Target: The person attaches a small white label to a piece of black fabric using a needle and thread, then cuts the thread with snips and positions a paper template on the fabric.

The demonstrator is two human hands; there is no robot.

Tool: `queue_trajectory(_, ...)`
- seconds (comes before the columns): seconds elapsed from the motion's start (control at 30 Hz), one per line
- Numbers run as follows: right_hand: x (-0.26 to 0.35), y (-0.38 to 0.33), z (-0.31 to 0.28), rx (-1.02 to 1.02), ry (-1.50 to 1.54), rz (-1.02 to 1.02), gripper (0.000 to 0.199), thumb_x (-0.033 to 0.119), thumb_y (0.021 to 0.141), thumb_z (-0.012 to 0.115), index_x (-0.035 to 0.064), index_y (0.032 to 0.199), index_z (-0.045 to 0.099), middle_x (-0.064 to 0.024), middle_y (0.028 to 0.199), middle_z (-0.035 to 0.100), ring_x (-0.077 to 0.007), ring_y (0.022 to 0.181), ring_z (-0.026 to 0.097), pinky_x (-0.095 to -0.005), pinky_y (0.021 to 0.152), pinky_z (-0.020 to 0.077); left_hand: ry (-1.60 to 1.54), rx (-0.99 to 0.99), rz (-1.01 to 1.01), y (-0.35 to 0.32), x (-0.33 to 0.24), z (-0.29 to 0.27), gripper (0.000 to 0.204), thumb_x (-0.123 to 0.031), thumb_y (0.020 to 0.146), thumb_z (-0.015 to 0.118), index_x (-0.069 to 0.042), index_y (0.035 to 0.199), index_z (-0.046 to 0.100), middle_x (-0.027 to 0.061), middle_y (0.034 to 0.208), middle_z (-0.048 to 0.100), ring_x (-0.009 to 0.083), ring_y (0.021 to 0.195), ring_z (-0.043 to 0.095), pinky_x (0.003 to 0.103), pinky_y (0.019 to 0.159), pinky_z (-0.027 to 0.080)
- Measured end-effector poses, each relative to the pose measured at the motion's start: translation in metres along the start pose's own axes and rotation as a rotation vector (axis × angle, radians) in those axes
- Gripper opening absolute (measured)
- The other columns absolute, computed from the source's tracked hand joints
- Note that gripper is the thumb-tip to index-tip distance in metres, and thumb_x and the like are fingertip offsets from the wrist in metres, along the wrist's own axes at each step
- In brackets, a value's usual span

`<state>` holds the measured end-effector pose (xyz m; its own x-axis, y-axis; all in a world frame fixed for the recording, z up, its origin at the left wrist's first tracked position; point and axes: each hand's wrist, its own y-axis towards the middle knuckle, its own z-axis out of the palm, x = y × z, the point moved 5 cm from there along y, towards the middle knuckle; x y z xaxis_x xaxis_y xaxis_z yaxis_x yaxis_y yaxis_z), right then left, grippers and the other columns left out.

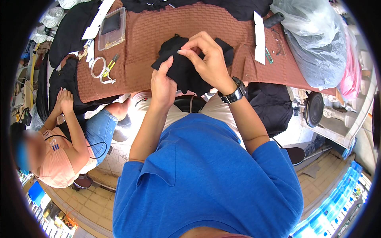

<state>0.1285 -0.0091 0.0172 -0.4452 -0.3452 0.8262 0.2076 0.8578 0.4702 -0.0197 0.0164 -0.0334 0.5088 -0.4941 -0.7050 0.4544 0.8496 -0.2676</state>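
"Start with the biggest thing: what does the tabletop [139,33] offer?"

"A brown-covered surface to steady the forearms. Its near edge lies under the work."

"And that bulging plastic bag [313,43]?"

"At three o'clock from the work, well apart. I'd leave it be."

"Where's the black cloth [189,75]?"

"Between the two hands, over the tabletop's near edge. Whether it rests or is held clear, I can't tell. I'd spread it flatter; those folds could hide a stray layer under the pinch."

"How's the left hand [163,90]?"

"At the cloth's eight o'clock, thumb on top, fingers curled and seemingly closed on its edge. Light tension is enough; too much would pucker it."

"The right hand [204,59]?"

"It arches over the cloth from one o'clock, thumb and forefinger tips pinched together. Anything between them is too small to make out. Small, slow pulls would suit."

"Smaller things?"

"A black thread spool [274,20] at two o'clock and yellow-handled snips [106,72] at nine, both clear of the cloth. I'd keep the snips within left-hand reach."
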Motion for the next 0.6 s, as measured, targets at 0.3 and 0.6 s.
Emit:
queue_trajectory(0.3, 0.036, -0.014, -0.035, -0.118, 0.398, 0.114, 0.005, -0.002, 0.096, 0.066, -0.0035, 0.098, 0.062, -0.0112, 0.089, 0.072, -0.0159, 0.086, 0.073, -0.0271, 0.077, 0.0585, -0.216, -0.032, -0.249, 0.007, 0.023, -0.008, 0.042, -0.027, 0.103, 0.062, 0.0, 0.134, 0.056, 0.0157, 0.131, 0.064, 0.0262, 0.121, 0.064, 0.045, 0.102, 0.055)
queue_trajectory(0.6, 0.061, -0.042, -0.079, -0.138, 0.418, -0.077, 0.009, -0.01, 0.094, 0.063, -0.0044, 0.101, 0.061, -0.0148, 0.088, 0.068, -0.0162, 0.079, 0.068, -0.0244, 0.065, 0.0563, -0.171, -0.061, -0.208, 0.01, 0.025, -0.005, 0.046, -0.024, 0.097, 0.072, -0.001, 0.133, 0.056, 0.0138, 0.129, 0.065, 0.0266, 0.12, 0.064, 0.047, 0.102, 0.055)
